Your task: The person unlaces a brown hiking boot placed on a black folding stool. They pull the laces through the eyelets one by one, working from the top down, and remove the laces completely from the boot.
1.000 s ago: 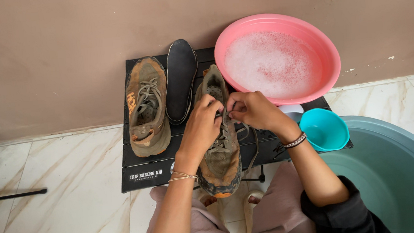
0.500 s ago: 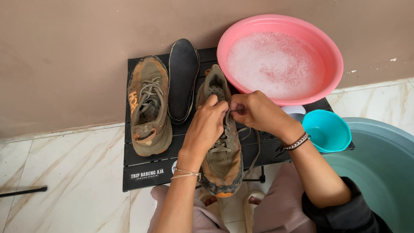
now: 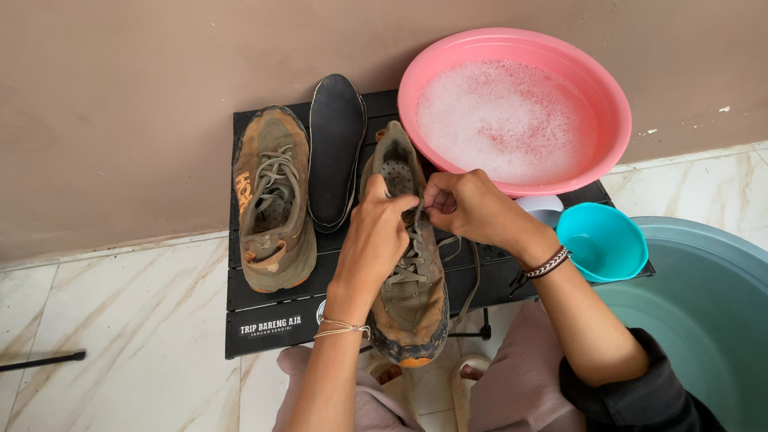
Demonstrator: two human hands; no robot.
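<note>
Muddy shoe at tabletop centre; left hand closed around its upper, right hand pinching its lace. Second shoe at 9 o'clock, pink basin at 2 o'clock.

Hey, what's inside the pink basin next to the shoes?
The pink basin holds white soapy foam that covers nearly its whole inside. Whatever lies beneath the suds, including the basin's bottom, is hidden.
</note>
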